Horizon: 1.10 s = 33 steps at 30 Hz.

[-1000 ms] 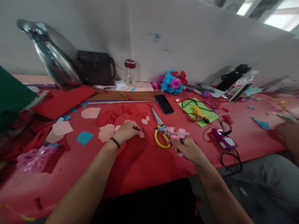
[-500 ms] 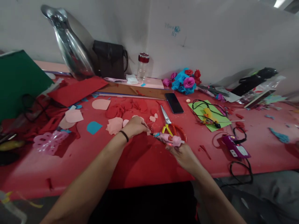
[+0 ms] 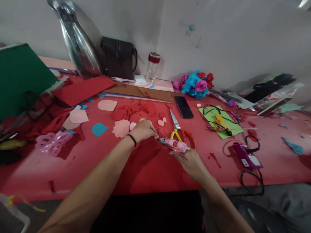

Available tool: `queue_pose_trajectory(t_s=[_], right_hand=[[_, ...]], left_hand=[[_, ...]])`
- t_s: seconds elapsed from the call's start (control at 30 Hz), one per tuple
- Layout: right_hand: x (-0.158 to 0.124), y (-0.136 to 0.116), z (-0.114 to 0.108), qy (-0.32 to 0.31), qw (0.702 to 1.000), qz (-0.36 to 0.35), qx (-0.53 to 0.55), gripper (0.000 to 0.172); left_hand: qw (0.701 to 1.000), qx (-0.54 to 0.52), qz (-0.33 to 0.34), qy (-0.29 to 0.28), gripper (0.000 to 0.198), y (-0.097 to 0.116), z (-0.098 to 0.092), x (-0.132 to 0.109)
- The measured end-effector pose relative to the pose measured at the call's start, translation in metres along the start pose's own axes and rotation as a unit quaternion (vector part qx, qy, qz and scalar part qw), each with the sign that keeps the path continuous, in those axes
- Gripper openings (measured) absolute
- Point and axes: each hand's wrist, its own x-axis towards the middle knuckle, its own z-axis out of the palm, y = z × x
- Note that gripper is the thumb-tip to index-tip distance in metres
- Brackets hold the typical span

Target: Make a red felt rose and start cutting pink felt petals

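Observation:
My right hand (image 3: 189,160) grips a pink hot glue gun (image 3: 178,145), its nozzle aimed left and a small red light glowing on it. Close to that nozzle, the fingers of my left hand (image 3: 143,130) are pinched on a small pink paper piece, mostly hidden by the fingertips. Pink paper petals (image 3: 121,128) lie just left of my left hand, with crumpled red paper petals (image 3: 133,110) behind it. Scissors (image 3: 177,124) with yellow and orange handles rest open beyond the glue gun. A blue paper petal (image 3: 99,129) lies farther left.
A phone (image 3: 184,107) lies behind the scissors. Paper flowers (image 3: 196,84), a glass bottle (image 3: 152,68), a black bag (image 3: 118,58) and a metal jug (image 3: 79,42) line the wall. At right are a corded yellow tool (image 3: 220,122) on green paper and a purple power strip (image 3: 247,156).
The whole view has shifted slightly, so things appear a little farther right. The glue gun's nozzle stays near my left fingertips, and both hands keep their grips.

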Motion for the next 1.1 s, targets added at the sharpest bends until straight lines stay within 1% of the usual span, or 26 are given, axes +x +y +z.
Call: queue_pose_trajectory(t_s=[0.1, 0.27, 0.53, 0.73, 0.9, 1.1], right_hand=[[0.0003, -0.0008, -0.001, -0.008, 1.0, -0.015, 0.008, 0.032], [0.0011, 0.0008, -0.0004, -0.007, 1.0, -0.011, 0.016, 0.032], [-0.0021, 0.0002, 0.0005, 0.006, 1.0, -0.012, -0.016, 0.032], [-0.0062, 0.0038, 0.0016, 0.022, 0.998, -0.014, -0.055, 0.028], [-0.007, 0.0049, 0.0041, 0.048, 0.992, -0.025, -0.116, 0.019], [-0.0067, 0.0064, 0.0073, 0.06, 0.99, -0.025, -0.129, 0.018]], left_hand=[[1.0, 0.009, 0.014, 0.002, 0.01, -0.0014, 0.0001, 0.0011], [1.0, 0.018, 0.025, -0.003, 0.008, -0.0054, 0.001, 0.0039], [1.0, -0.003, 0.022, 0.004, 0.007, -0.0045, 0.0019, 0.0027], [1.0, 0.001, 0.019, 0.003, 0.006, -0.0033, 0.0014, 0.0013], [1.0, 0.007, 0.017, 0.008, 0.007, -0.0027, 0.0005, 0.0013], [1.0, -0.009, 0.02, -0.004, 0.005, -0.0035, 0.0007, 0.0023]])
